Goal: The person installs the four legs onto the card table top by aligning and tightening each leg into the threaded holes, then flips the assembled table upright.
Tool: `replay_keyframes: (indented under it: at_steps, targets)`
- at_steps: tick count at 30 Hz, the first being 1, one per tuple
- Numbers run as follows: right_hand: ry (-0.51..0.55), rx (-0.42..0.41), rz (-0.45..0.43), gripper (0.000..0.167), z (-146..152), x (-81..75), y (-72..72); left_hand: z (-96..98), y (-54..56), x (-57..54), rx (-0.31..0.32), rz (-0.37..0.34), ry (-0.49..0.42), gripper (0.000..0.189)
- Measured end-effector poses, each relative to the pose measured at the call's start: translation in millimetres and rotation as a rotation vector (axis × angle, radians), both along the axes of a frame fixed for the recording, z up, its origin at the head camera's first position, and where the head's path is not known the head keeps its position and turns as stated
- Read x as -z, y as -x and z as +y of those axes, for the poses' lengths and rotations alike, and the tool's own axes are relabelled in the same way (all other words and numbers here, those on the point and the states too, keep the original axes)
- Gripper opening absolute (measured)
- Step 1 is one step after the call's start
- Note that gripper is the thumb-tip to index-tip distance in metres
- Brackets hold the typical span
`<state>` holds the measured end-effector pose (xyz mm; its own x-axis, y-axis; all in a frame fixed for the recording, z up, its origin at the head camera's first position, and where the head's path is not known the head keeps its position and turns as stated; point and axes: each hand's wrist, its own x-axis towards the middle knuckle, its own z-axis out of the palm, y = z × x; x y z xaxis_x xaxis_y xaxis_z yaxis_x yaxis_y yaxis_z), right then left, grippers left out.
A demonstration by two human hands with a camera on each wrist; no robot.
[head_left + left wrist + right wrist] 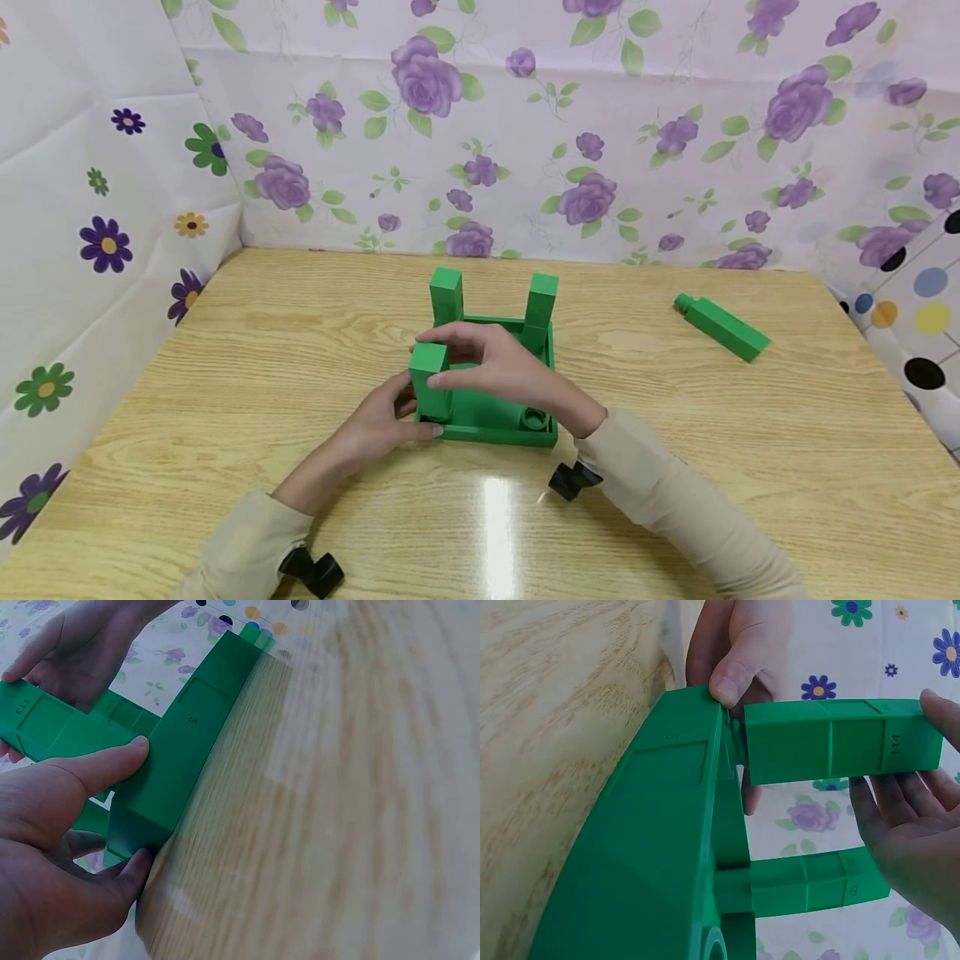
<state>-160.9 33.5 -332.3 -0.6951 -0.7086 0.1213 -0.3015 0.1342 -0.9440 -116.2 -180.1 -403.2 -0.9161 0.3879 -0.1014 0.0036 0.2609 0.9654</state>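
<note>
A square green tray-like base [487,435] lies on the table with its raised rim up. My left hand [378,425] grips its near left corner, the thumb against the near wall. At that corner stands a green square leg [429,392], marked 114 in the right wrist view, where a narrow neck [739,742] shows between leg and base. My right hand [498,367] pinches this leg near its top between thumb and fingers. Two more green legs, far left [447,296] and far right [542,302], stand upright on the base. A round socket [534,418] shows at the near right corner.
To the right on the wooden table [637,467] lies a loose green leg [723,327], its narrow round end pointing to the back left. Flowered cloth [525,150] hangs behind the table and along its sides.
</note>
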Motion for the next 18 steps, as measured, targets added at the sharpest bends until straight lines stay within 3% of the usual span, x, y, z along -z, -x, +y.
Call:
replay_keyframes:
  at_steps: [6, 18]
  targets:
    - [0.004, 0.041, 0.078, 0.049, -3.3, 1.2, -1.7, -0.1, -0.5, -1.9, -0.006, -0.017, -0.004, 0.073]
    - [-0.033, 0.284, 0.158, 0.043, -15.8, 3.2, -15.5, -0.1, -0.7, -2.0, -0.016, -0.022, 0.014, 0.082]
